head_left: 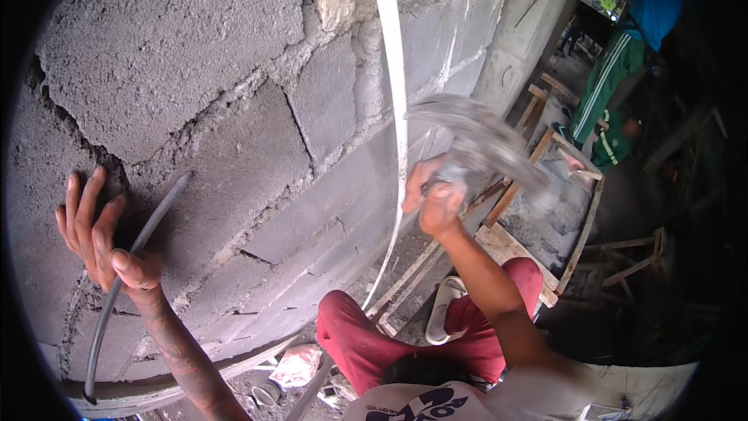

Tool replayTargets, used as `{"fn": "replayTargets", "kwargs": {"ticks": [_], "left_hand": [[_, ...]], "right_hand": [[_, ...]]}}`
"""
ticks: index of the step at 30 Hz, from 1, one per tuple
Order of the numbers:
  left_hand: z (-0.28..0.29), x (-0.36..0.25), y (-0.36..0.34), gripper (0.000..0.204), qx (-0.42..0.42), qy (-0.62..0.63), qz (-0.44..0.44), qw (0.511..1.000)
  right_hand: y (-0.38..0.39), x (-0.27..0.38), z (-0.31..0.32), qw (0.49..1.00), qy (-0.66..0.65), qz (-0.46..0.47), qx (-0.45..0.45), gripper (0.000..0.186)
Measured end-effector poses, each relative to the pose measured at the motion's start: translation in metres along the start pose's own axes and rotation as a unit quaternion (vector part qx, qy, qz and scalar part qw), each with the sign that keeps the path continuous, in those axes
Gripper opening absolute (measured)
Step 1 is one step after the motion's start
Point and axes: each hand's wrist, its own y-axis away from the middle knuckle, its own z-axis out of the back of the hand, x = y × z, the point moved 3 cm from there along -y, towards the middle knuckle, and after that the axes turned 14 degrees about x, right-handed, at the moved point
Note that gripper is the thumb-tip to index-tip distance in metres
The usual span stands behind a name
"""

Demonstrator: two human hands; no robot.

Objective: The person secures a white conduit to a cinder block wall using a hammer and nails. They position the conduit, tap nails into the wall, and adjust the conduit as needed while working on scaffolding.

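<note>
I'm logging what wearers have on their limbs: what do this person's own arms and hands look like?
Both are bare: no gloves, no sleeves reaching the forearms. The left hand and its forearm carry dark tattoo-like markings, with grey dust on the fingers. The right hand shows no markings; no watch or rings visible.

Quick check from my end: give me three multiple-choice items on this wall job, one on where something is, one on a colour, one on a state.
1. Where does the left hand rest?
A. Flat on the block wall, beside the dark pipe
B. On the wooden frame
C. On the knee

2. What colour are the person's shorts?
A. Blue
B. Red
C. Grey

3. What state is the trowel in the right hand in?
A. Lying on the ground
B. Leaning against the wall
C. Gripped and raised, blurred in the picture

Answers:
1 A, the fingers spread on the grey blocks next to the pipe.
2 B, the bent legs show red cloth.
3 C, the hand closes on its handle and the blade smears.
</note>
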Motion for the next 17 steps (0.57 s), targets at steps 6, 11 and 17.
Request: {"fn": "replayTargets", "kwargs": {"ticks": [6,11,17], "left_hand": [[-0.001,-0.004,0.002,0.081,0.002,0.005,0.011,1.000],[0.000,-0.003,-0.001,0.081,-0.006,0.005,0.011,1.000],[-0.003,0.010,0.006,0.081,0.006,0.006,-0.015,1.000]], "right_hand": [[0.009,-0.066,-0.006,0.952,0.203,-0.228,-0.001,0.045],[0.046,-0.035,0.005,0.966,0.088,-0.243,-0.015,0.045],[-0.025,-0.009,-0.002,1.000,-0.001,0.016,0.007,0.052]]}}
